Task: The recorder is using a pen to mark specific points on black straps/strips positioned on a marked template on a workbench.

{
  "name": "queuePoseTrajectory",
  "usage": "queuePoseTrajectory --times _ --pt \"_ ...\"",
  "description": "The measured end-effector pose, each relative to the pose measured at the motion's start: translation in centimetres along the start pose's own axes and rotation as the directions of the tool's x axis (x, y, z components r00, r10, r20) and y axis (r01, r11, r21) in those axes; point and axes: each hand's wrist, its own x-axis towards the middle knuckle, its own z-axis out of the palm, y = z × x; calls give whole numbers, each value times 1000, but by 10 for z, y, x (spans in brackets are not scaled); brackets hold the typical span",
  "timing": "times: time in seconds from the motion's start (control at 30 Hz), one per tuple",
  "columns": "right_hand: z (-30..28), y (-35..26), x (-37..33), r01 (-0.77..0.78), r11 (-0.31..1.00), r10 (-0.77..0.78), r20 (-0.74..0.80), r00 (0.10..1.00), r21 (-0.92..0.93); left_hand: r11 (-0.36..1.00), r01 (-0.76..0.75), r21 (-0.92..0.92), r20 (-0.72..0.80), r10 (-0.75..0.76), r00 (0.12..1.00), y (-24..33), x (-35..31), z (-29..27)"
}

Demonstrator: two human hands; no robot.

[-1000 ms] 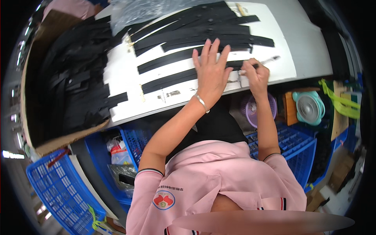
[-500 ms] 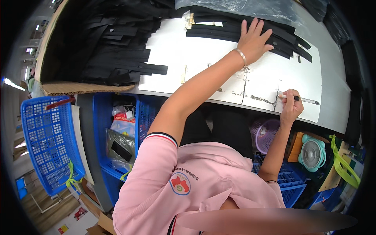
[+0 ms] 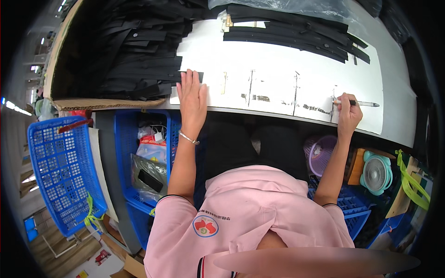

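My left hand lies at the left of a white board, fingers stretched out over the end of a black fabric strip that juts from a large pile of black strips. The hand looks flat, not gripping it. Toward the board's right near corner, my right hand pinches a pen with a clear barrel and a black part. Its point is close to a dark upright line on the board. Several black strips lie side by side along the board's far part.
A cardboard box side edges the pile. Clear plastic sheeting lies at the back. Below the table are blue baskets, a bagged phone, a purple basket and a turquoise fan.
My left hand has moved from the strips on the far part of the board, left and nearer, to the pile's edge. My right hand stays near the same spot with the pen.
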Motion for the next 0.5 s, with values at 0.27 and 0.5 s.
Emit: queuePoseTrajectory --times 0.27,0.5 --pt "3 4 0 80 995 -79 18 997 -59 992 -109 68 -35 112 993 60 56 44" --pt "6 0 -5 219 955 -231 -36 972 -200 952 -305 -30 3 305 952 155 29 86"
